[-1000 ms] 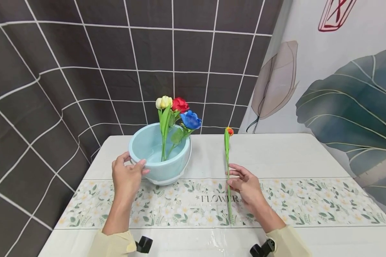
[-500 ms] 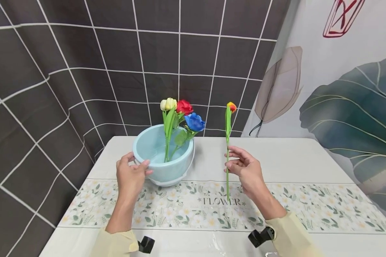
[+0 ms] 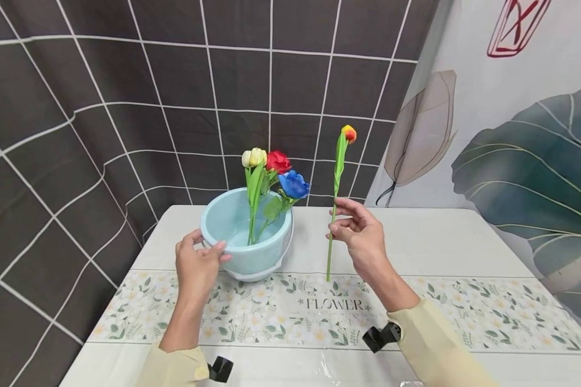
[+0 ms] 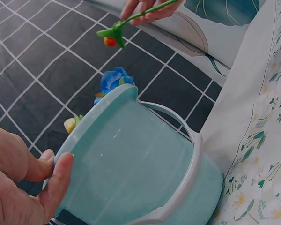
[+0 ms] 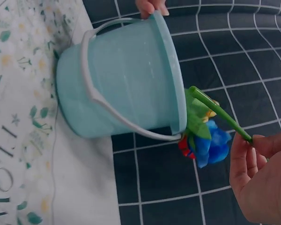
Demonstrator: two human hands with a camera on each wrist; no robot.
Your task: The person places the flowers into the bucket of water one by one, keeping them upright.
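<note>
A light blue bucket (image 3: pixel 252 260) with a white handle (image 4: pixel 185 176) stands at the left of the table. My left hand (image 3: pixel 198 263) grips its near-left rim, thumb and fingers on either side of the wall. Inside the bucket lean a pale yellow tulip (image 3: pixel 254 157), a red flower (image 3: pixel 278 161) and a blue flower (image 3: pixel 293 184). To the right of the bucket, my right hand (image 3: pixel 360 231) pinches the green stem of an orange-red tulip (image 3: pixel 349 134). The tulip is nearly upright above the table, its stem's lower end (image 5: pixel 195 91) hanging free.
A white table (image 3: pixel 445 236) bears a floral printed band with the word FLOWER (image 3: pixel 334 305). Behind it hangs a dark cloth with a white grid (image 3: pixel 300 80). A pale curtain with leaf prints (image 3: pixel 537 156) hangs at the right.
My right hand has lifted the orange-red tulip off the table and moved it slightly left, towards the bucket. My left hand keeps its hold on the bucket's rim.
</note>
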